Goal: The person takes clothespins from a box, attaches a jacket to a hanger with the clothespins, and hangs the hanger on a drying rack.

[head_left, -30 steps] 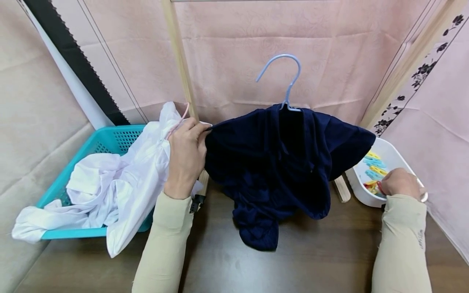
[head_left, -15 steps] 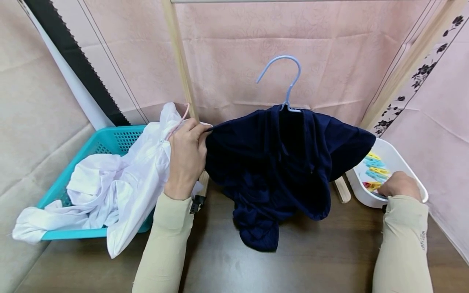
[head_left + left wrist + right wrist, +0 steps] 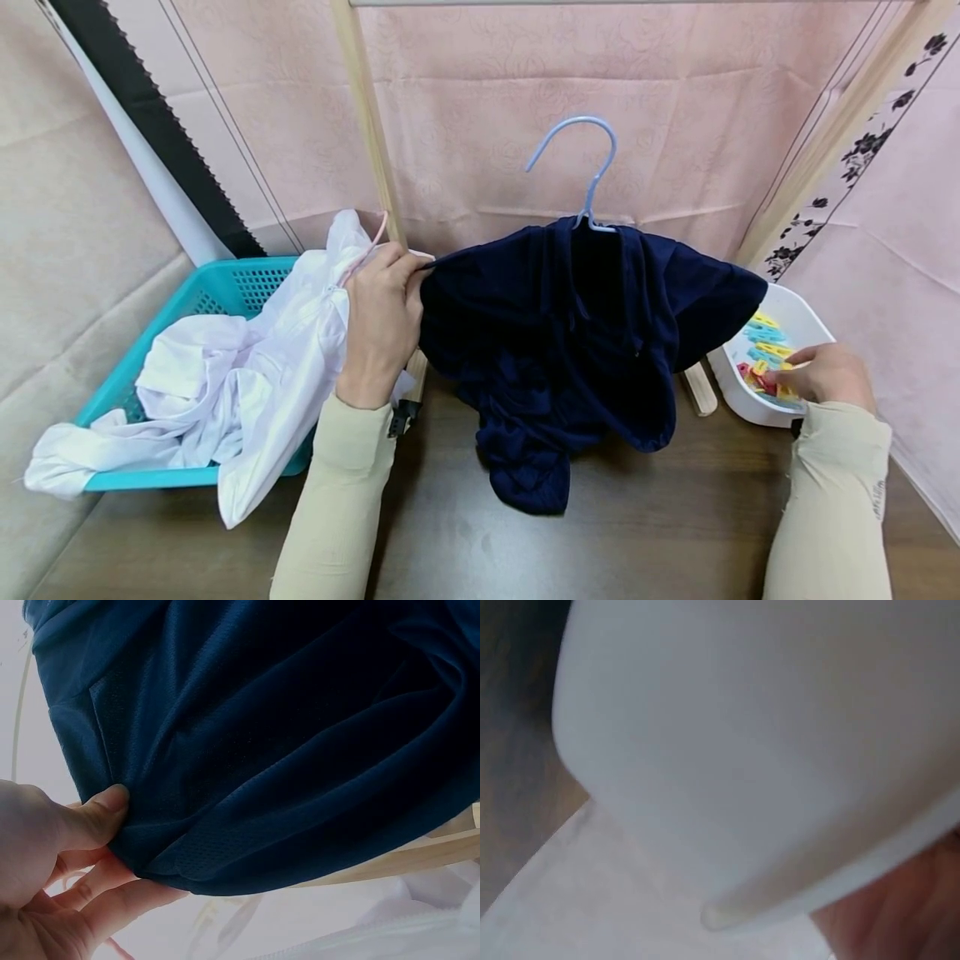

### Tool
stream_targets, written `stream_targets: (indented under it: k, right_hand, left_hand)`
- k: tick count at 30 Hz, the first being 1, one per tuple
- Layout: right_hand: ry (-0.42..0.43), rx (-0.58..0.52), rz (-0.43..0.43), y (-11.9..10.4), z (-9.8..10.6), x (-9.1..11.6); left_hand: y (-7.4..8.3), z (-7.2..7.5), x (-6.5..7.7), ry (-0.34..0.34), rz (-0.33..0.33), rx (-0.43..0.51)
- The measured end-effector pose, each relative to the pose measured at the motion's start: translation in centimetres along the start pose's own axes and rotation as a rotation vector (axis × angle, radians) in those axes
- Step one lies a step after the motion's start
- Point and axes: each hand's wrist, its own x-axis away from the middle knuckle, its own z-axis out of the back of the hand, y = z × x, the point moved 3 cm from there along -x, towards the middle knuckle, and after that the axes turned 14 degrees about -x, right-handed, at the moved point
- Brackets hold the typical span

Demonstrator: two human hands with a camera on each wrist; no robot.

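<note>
A navy garment point(image 3: 517, 317) on a light blue hanger point(image 3: 603, 154) spreads above the table in the head view. My left hand point(image 3: 384, 321) pinches its left corner; in the left wrist view the thumb point(image 3: 105, 814) lies on the near side of the navy cloth, fingers behind it. My right hand point(image 3: 832, 375) reaches over the white bin point(image 3: 813, 325), fingertips among the red and yellow clothespins point(image 3: 757, 375). I cannot tell if it grips one. The right wrist view shows mostly the bin's outer wall point(image 3: 705, 750).
A teal basket point(image 3: 150, 477) stands at left, white clothing point(image 3: 247, 375) heaped in it and over its rim. A pink hanger point(image 3: 382, 225) shows behind my left hand. Wooden posts point(image 3: 367, 108) of a rack rise behind, with a wooden foot point(image 3: 701, 387) near the bin.
My right hand has drawn slightly right in the bin, its fingers coming into view and more red clothespins showing. My left hand and the navy garment have stayed nearly still.
</note>
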Motion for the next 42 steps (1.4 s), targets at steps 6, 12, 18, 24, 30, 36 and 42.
stream_targets:
  k: [6, 12, 18, 24, 30, 36, 42]
  right_hand:
    - [-0.018, -0.004, 0.018, -0.1, 0.1, -0.1]
    - [-0.019, 0.029, 0.085, -0.3, 0.2, -0.1]
    - [-0.060, -0.140, 0.110, -0.6, 0.0, -0.6]
    - [0.035, -0.191, 0.081, -1.2, 0.3, -0.3]
    - [0.133, -0.251, 0.082, -2.2, 0.6, 0.4]
    - [0.292, -0.394, 0.216, -3.8, 1.2, 1.3]
    - [0.493, -0.536, 0.294, -6.2, 2.4, 3.4]
  left_hand:
    - [0.0, 0.1, -0.1, -0.009, 0.001, -0.004]
    - [0.0, 0.1, -0.1, -0.014, 0.003, 0.002]
    - [0.0, 0.1, 0.0, -0.012, 0.006, 0.000]
    - [-0.1, 0.1, 0.0, -0.013, 0.004, 0.003]
    - [-0.1, 0.1, -0.1, -0.017, 0.004, 0.004]
    - [-0.1, 0.1, 0.0, -0.021, 0.008, 0.001]
    - [-0.1, 0.0, -0.1, -0.009, 0.003, 0.012]
